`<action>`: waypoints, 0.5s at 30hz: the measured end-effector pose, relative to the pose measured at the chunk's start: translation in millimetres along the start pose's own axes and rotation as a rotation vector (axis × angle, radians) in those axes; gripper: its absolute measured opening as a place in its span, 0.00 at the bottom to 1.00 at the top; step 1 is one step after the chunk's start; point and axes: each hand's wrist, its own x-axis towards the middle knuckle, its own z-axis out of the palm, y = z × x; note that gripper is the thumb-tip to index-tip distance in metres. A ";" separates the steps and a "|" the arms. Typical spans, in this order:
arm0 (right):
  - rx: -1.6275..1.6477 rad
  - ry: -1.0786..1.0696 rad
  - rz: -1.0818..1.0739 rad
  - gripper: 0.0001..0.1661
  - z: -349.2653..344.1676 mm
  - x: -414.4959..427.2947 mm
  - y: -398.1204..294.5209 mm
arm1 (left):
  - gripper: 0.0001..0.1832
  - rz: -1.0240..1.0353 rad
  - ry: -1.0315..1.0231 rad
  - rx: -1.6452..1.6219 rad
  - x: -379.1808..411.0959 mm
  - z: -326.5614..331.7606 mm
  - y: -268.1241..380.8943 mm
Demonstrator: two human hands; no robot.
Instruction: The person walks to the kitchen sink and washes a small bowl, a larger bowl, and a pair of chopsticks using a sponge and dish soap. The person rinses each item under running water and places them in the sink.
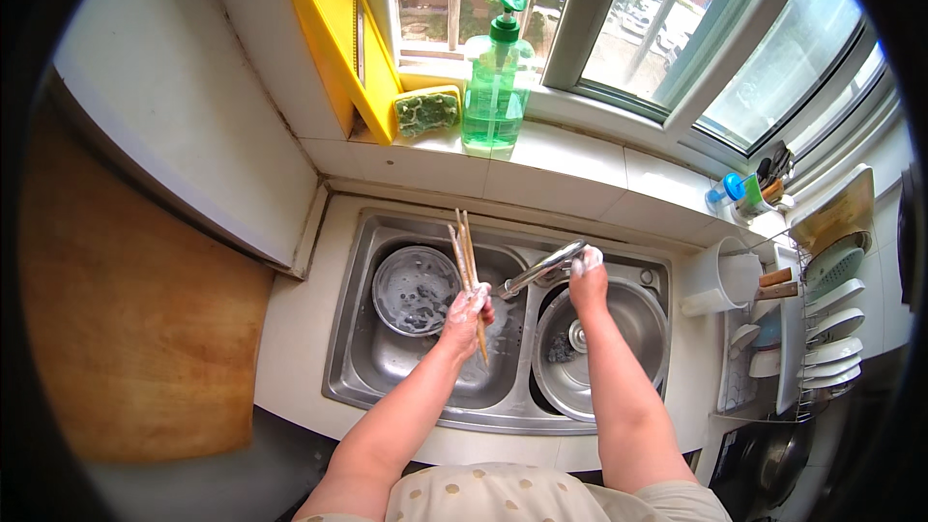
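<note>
Over the left basin of a steel double sink (341, 326), my left hand (466, 315), wet with suds, is closed around several chopsticks (465, 246). The sticks point up and away, and their other ends stick out below the fist. My right hand (589, 279), also soapy, is at the base of the chrome faucet (542, 270); its fingers are partly hidden, so its grip is unclear. The spout reaches left towards my left hand. A round metal pot (417, 290) with sudsy water sits in the left basin. In the right basin lies a large steel bowl (631, 348).
A green pump bottle (495, 94), a sponge (428, 112) and a yellow slicer (341, 36) stand on the window ledge. To the right are a white container (725, 275) and a dish rack (803, 377) with plates. A wooden board (145, 304) lies at left.
</note>
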 end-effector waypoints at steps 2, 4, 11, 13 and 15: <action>0.004 -0.033 0.067 0.13 -4.8 9.9 4.5 | 0.10 -0.028 0.000 -0.036 3.4 8.8 0.7; 0.003 -0.050 0.040 0.12 -10.1 9.1 3.9 | 0.10 -0.032 -0.002 -0.040 4.4 12.0 1.2; -0.066 -0.066 -0.052 0.10 -17.9 -22.1 16.9 | 0.12 -0.032 0.007 -0.042 8.8 19.1 0.1; -0.050 -0.030 -0.066 0.10 -15.4 -28.3 16.1 | 0.12 -0.047 -0.003 -0.038 9.3 26.7 4.3; -0.019 -0.005 -0.071 0.10 -15.5 -39.2 2.5 | 0.11 -0.064 0.003 0.018 10.1 32.7 5.8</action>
